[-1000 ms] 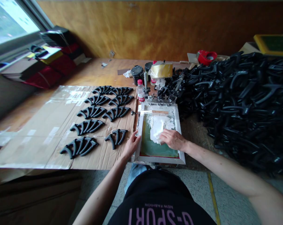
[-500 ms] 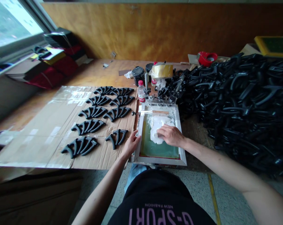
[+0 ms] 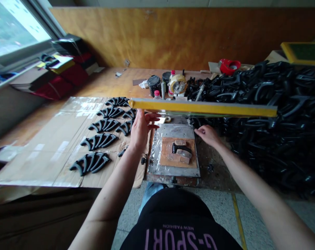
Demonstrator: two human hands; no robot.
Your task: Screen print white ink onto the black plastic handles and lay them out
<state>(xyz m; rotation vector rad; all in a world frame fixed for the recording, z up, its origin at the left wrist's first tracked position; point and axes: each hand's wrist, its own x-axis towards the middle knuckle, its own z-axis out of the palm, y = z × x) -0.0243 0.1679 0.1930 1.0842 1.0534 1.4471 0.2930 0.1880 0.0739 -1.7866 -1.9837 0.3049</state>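
My left hand (image 3: 141, 129) grips the left end of a printing screen frame (image 3: 212, 108), raised so that I see it edge-on as a long yellow bar. Under it lies a metal base plate (image 3: 173, 170) with a brown jig board (image 3: 170, 157). One black plastic part (image 3: 180, 148) rests on the board. My right hand (image 3: 209, 134) hovers at the plate's right edge with its fingers loosely bent and nothing in them. Left of the plate, rows of black curved parts (image 3: 100, 140) lie on flattened cardboard (image 3: 42, 152).
A big heap of black plastic parts (image 3: 274, 114) fills the table's right side. Ink jars (image 3: 153, 83), a small bottle and a tape roll (image 3: 177, 83) stand behind the frame. A red tape dispenser (image 3: 229, 66) lies near the wooden wall. Boxes and papers are stacked at the left window.
The screen frame lay flat with my right hand wiping across it; now my left hand has swung it up, baring the jig and black part. My right hand has moved to the plate's right edge.
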